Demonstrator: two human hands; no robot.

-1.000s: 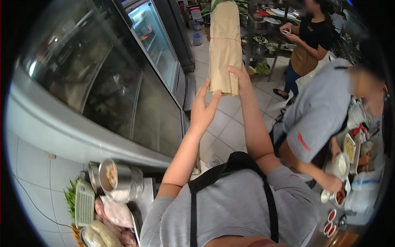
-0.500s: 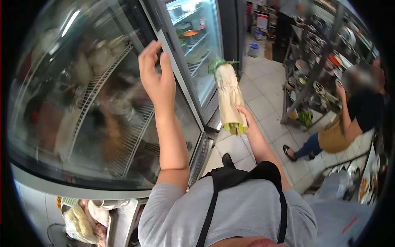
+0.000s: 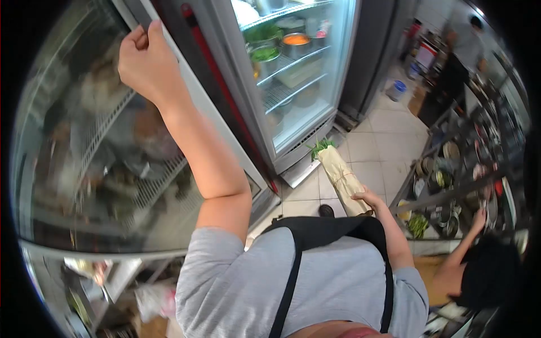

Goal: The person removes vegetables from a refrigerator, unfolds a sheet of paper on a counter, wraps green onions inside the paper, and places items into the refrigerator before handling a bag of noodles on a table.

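Note:
My left hand [image 3: 147,66] is raised at the upper left, its fingers curled at the frame edge of a glass refrigerator door [image 3: 225,132]. Exactly how the fingertips meet the edge is partly hidden. Low in front of my body, my right hand [image 3: 367,198] grips the lower end of a bundle of leafy greens wrapped in brown paper [image 3: 340,179]. Green leaves [image 3: 323,149] stick out of its far end. Behind the door's glass, bags and other food lie on wire shelves [image 3: 104,124], blurred.
A lit refrigerator [image 3: 293,73] ahead holds pots and greens. At right, a co-worker in a black top [image 3: 490,270] reaches toward a rack [image 3: 445,186] of bowls and pans. Another person [image 3: 465,50] stands farther back. A blue tub [image 3: 396,90] sits on the tiled floor [image 3: 386,132].
My left fingers, spread apart before, are now curled at the door's edge. The wrapped bundle is lower and nearer my body, still in my right hand. The view has turned, shifting the co-worker downward.

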